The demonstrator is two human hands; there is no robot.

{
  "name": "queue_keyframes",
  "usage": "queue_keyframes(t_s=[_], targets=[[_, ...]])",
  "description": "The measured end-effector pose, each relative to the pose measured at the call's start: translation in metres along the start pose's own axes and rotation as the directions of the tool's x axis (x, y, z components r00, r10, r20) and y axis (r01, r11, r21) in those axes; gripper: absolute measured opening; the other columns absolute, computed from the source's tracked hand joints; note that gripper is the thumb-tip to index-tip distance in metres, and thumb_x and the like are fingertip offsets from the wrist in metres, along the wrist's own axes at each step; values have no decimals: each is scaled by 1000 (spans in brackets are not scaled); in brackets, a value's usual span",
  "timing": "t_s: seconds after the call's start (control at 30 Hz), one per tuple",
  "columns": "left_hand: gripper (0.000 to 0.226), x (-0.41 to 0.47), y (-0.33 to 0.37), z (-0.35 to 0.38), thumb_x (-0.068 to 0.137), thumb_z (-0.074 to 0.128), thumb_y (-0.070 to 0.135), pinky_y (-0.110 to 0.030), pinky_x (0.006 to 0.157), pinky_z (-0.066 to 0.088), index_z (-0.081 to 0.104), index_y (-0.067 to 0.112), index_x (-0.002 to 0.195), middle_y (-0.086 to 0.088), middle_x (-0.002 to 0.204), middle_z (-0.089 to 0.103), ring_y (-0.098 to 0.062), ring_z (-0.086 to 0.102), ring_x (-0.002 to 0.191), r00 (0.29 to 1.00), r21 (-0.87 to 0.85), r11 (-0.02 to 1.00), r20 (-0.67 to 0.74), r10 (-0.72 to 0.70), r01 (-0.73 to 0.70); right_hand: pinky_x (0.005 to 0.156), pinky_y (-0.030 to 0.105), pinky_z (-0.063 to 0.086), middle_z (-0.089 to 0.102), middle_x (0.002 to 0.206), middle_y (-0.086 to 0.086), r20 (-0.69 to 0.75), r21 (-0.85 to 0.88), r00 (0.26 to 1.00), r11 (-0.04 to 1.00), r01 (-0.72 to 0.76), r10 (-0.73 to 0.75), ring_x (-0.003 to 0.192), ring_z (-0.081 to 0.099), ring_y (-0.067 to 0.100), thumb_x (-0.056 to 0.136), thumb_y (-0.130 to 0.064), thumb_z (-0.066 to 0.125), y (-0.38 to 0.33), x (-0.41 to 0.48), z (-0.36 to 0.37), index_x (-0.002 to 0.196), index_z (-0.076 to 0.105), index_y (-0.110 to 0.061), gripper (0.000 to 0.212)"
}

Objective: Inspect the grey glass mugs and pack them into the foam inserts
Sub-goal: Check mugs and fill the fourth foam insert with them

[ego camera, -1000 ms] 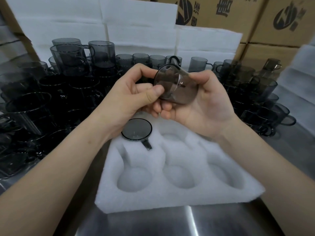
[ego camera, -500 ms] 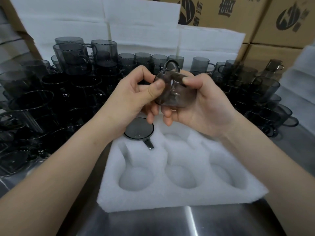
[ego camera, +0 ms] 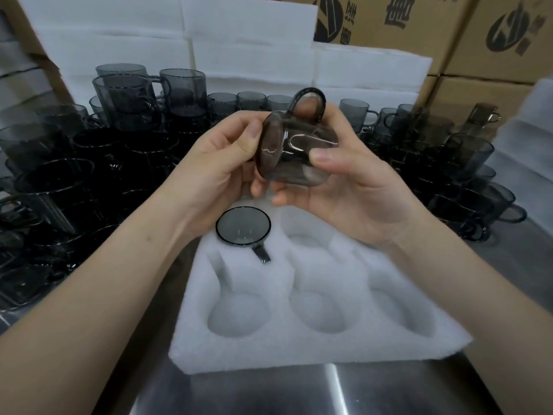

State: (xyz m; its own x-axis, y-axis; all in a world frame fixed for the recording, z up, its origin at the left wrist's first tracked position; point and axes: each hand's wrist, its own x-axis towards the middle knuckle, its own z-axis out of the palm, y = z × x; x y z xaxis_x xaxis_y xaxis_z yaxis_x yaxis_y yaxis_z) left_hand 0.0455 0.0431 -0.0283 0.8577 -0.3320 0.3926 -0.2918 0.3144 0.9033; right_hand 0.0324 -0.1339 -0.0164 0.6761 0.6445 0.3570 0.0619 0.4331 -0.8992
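At the near edge of the steel counter (ego camera: 299, 393) lies the white foam insert (ego camera: 299, 348), its round pockets set in two rows; in the far-left pocket sits one packed mug (ego camera: 243, 226), mouth up, its handle lying in the slot toward the near edge. Above the far row of the insert both hands hold a grey glass mug (ego camera: 296, 151) clear of the foam, turned on its side with the handle loop uppermost. The left hand (ego camera: 215, 163) pinches the mug's left end, thumb on the rim and fingers curled beneath. The right hand (ego camera: 359, 187) is curled round the body, thumb pressed on the near wall, and a fingertip shows through the handle loop. Loose mugs (ego camera: 59, 181) crowd the left side of the counter, some of them stacked; more mugs (ego camera: 466, 163) stand toward the far-right corner. Along the far edge stand stacked foam sheets (ego camera: 254, 64), with printed cardboard boxes (ego camera: 493, 40) behind them.
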Motion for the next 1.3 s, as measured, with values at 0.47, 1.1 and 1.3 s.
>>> queue_keyframes(t_s=[0.47,1.1,1.3], targets=[[54,-3,2,1,68,70,30,-20,50,40,55,17,118,-2,86,64,-10,57,61,998,-69,997,54,20,-16,75,39,57,62,113,12,-37,32,999,999,28,-26,88,66,32,87,-10,52,-2,-2,-8,121,47,-23,37],[30,0,-2,4,97,45,44,-27,48,35,59,20,86,-16,90,62,-26,55,67,984,78,996,-175,-32,47,64,34,58,57,113,6,-50,-175,999,984,-14,5,88,68,25,80,7,56,2,-3,-3,116,49,-22,47],[33,-3,-4,5,103,43,28,-44,72,46,71,19,89,-13,86,65,-32,56,78,969,137,989,-246,-17,52,74,41,57,63,110,11,-44,88,993,990,-107,111,94,64,30,78,-13,58,-6,-2,-10,103,65,-16,26]])
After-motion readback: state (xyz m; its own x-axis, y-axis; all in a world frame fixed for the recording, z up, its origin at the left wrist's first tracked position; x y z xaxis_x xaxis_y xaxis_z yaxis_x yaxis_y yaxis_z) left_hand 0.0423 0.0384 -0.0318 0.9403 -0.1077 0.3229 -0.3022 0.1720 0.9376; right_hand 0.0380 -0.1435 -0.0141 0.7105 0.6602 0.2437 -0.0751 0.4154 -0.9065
